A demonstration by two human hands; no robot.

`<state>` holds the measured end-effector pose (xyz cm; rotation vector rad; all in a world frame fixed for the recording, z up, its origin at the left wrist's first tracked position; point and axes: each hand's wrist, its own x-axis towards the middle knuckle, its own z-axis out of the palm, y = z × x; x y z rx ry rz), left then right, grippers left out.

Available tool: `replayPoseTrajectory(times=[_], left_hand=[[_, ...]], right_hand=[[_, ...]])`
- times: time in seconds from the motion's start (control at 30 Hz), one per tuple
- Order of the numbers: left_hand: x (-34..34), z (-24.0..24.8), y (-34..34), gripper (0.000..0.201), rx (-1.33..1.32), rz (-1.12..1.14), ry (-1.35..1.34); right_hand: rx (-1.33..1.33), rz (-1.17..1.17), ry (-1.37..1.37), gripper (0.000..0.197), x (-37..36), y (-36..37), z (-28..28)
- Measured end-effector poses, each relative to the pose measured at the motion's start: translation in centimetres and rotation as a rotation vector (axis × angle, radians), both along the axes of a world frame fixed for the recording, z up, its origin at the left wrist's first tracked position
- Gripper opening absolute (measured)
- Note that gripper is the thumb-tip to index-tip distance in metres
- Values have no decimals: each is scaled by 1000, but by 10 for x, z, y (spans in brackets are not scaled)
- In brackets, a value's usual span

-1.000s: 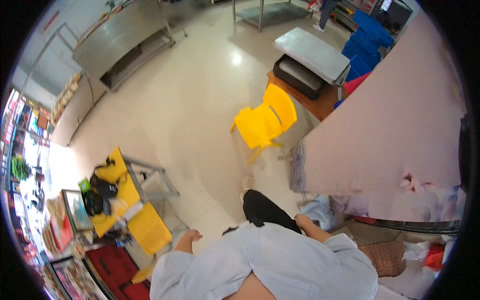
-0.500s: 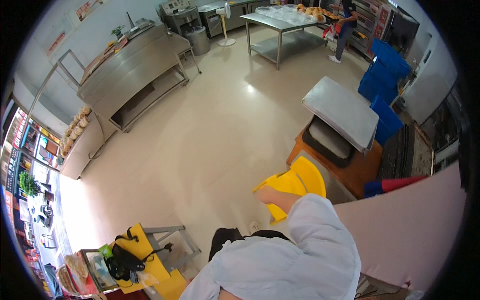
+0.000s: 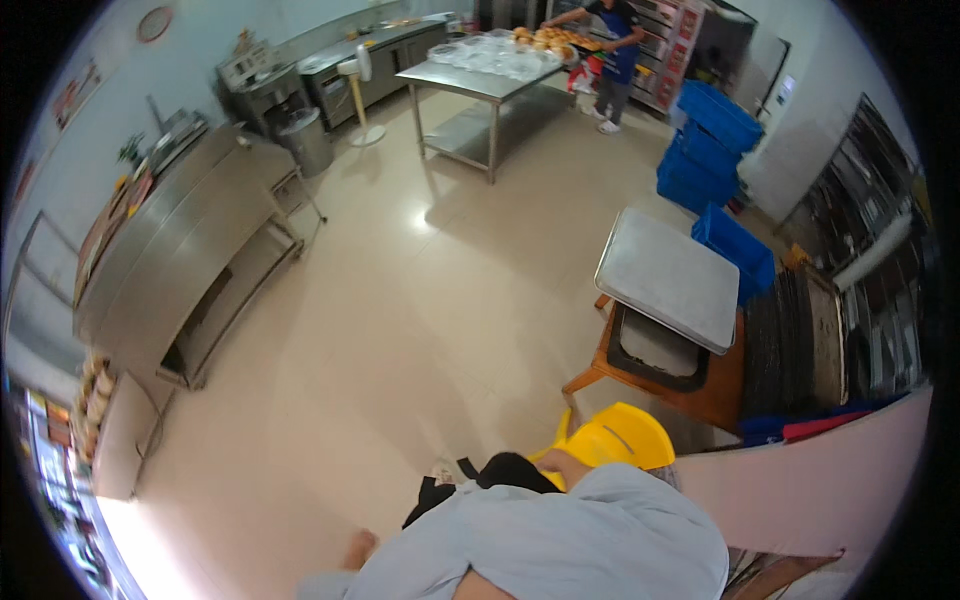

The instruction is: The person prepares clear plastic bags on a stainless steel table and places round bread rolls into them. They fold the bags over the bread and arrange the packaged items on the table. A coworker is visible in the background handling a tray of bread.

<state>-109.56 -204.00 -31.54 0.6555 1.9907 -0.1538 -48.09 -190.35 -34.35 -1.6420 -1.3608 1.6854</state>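
Note:
A yellow plastic chair (image 3: pixel 620 437) is at my right side, close to the wooden table. My right hand (image 3: pixel 562 465) is closed at its near left part, and my sleeve and dark clothing hide some of the fingers. Away from my body on the left hangs my left hand (image 3: pixel 362 547), over the tiled floor with nothing visible in it. It is small and blurred, so its fingers cannot be made out.
A wooden table (image 3: pixel 718 400) bears metal trays (image 3: pixel 668 280). Blue crates (image 3: pixel 700 165) are stacked behind it. A co-worker (image 3: pixel 618 60) stands by a steel table (image 3: pixel 490 85) with bread. On the left stands a steel counter (image 3: pixel 180 270); a pink surface (image 3: pixel 800 495) is at right.
My view has swung toward the left and up, so the room appears shifted. My right hand and the yellow chair now appear closer to my body. My left hand has come into view.

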Motion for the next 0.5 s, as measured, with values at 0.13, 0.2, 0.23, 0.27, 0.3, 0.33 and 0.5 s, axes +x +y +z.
replayPoseTrajectory(times=[0.13, 0.2, 0.23, 0.27, 0.3, 0.33, 0.5], left_hand=[[-177, 54, 253, 42, 199, -460, 452], [-155, 84, 408, 42, 403, -383, 560], [-173, 114, 466, 42, 602, -292, 593], [-125, 116, 537, 41, 819, -96, 389], [-98, 128, 588, 40, 924, 27, 243], [-74, 136, 629, 39, 1027, 150, 94], [122, 94, 714, 37, 719, -762, -101]], right_hand=[[-145, -253, -689, 37, 44, 80, -5], [-80, -346, -837, 37, 87, 77, 24], [-84, -330, -836, 37, 80, 98, 27], [-131, -359, -907, 37, 94, 98, 35], [-195, -297, -858, 38, 91, 114, 32], [-254, -233, -807, 38, 88, 127, 24], [265, 91, -857, 40, 83, 239, -56]])
